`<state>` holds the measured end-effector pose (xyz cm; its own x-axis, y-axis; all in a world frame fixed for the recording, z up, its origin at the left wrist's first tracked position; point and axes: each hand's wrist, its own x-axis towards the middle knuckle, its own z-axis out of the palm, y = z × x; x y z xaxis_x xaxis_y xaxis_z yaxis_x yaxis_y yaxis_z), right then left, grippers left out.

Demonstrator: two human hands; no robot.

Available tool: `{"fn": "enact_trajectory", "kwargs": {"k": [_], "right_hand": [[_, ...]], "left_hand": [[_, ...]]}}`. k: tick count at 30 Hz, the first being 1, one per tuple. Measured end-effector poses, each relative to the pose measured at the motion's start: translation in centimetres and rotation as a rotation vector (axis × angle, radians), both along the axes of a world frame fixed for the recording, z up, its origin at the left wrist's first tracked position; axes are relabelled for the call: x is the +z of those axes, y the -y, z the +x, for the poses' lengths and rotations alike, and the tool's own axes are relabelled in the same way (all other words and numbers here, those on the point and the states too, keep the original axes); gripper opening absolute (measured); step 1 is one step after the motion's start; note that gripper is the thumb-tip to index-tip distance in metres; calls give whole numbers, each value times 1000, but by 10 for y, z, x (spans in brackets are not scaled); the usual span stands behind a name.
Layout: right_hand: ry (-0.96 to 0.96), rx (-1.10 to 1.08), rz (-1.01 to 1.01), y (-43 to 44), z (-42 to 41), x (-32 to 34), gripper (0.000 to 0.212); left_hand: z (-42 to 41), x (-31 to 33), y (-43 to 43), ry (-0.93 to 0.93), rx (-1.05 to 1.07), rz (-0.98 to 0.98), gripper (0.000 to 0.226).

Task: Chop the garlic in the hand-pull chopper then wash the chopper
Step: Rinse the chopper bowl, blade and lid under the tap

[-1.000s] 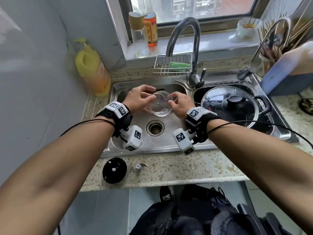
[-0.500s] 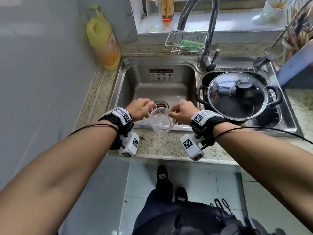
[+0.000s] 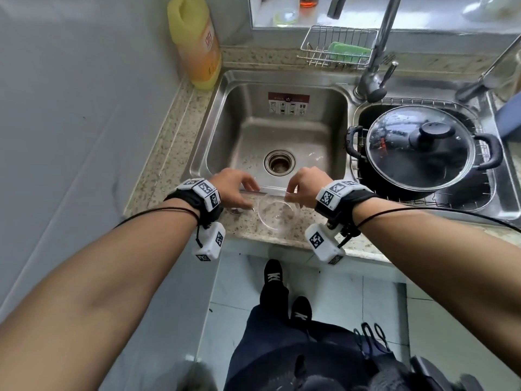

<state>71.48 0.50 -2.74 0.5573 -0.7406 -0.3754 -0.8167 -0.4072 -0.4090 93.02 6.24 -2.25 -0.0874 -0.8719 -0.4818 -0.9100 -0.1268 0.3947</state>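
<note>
Both hands: your left hand (image 3: 234,190) and right hand (image 3: 304,187) pinch the rim, opposite sides.
Bowl: chopper bowl (image 3: 277,218) mouth up, axis upright, at counter (image 3: 245,230) front edge.

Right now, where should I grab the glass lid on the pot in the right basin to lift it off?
Pinch the black knob at the centre of the glass lid, coming straight down from above. It stands proud of the shallow dome, and the lid lies level on the pot; the glass looks wet.
</note>
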Motion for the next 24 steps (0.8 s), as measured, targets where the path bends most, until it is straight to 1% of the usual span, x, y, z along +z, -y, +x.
{"fn": "enact_trajectory", "kwargs": {"k": [4, 6, 9, 11, 13, 18, 21, 24], "right_hand": [[-25, 19, -22, 0, 2, -1, 17], [-23, 13, -24, 0, 3, -3, 25], [-19, -24, -57, 2, 7, -6, 40], [8, -48, -64, 3, 10, -7, 43], [41, -65, -62, 4, 13, -6, 42], [95, -119, -82, 18, 19, 1, 36], [150, -201, -46, 31, 22, 8, 32], [239, -302, -38, 47, 26, 16, 27]], "left_hand": [[-1, -3, -4, 79, -21, -6, 53], [0, -4, -3, 107, -18, -8, 52], [1, -4, 0, 143, -25, 23, 37], [1, -4, 2, 161, -44, 20, 26], [2, -2, 5, 163, -48, -2, 22], [9, 17, 20, 77, 6, -105, 18], [12, 29, 39, -87, 128, -147, 29], [9, 38, 68, -146, 137, -191, 33]]}}
